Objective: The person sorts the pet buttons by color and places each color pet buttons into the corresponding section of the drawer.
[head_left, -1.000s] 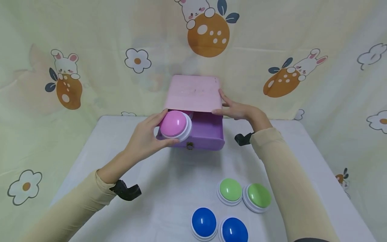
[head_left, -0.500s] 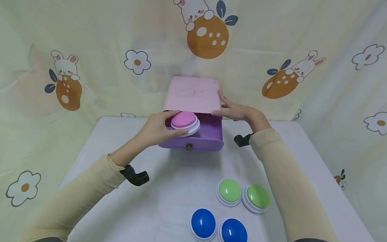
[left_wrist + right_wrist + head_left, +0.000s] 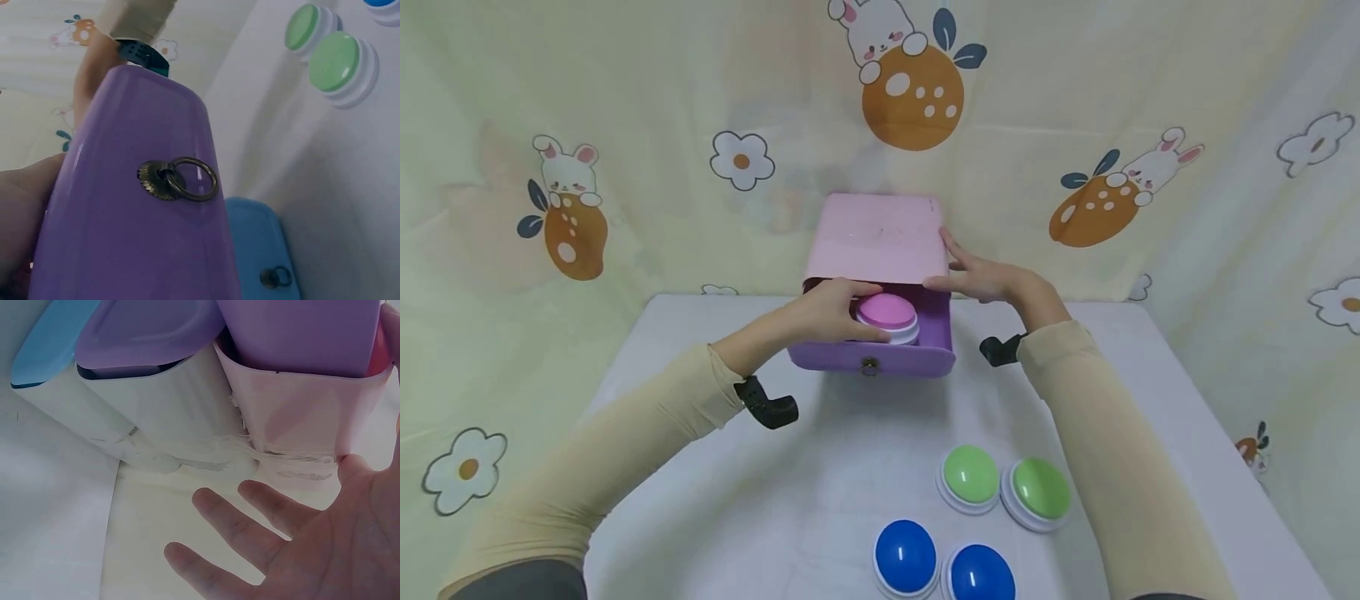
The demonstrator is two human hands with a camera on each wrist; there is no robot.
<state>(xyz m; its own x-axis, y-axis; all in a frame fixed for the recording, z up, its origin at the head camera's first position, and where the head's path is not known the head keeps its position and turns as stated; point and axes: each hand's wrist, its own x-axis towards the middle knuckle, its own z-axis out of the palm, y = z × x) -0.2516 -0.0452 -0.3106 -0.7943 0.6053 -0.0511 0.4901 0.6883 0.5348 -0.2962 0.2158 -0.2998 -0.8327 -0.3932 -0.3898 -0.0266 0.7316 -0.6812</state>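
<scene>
In the head view, my left hand (image 3: pixel 831 312) holds a pink dome-topped push button (image 3: pixel 887 311) with a white base between thumb and fingers. The button is inside the pulled-out purple drawer (image 3: pixel 910 360), behind its front panel. A small brass ring pull (image 3: pixel 194 181) hangs on that front in the left wrist view. My right hand (image 3: pixel 985 275) touches the right side of the pink cabinet top (image 3: pixel 880 237), thumb at the front edge. In the right wrist view its fingers (image 3: pixel 237 525) are spread, beside the pink cabinet section.
Two green push buttons (image 3: pixel 971 473) and two blue push buttons (image 3: pixel 906 554) stand on the white table toward the front. A blue drawer (image 3: pixel 253 244) sits below the purple one. Behind the cabinet hangs a patterned cloth (image 3: pixel 737 242).
My left hand has moved right and lowered the pink button from in front of the cabinet into the drawer. The right hand keeps its place on the cabinet.
</scene>
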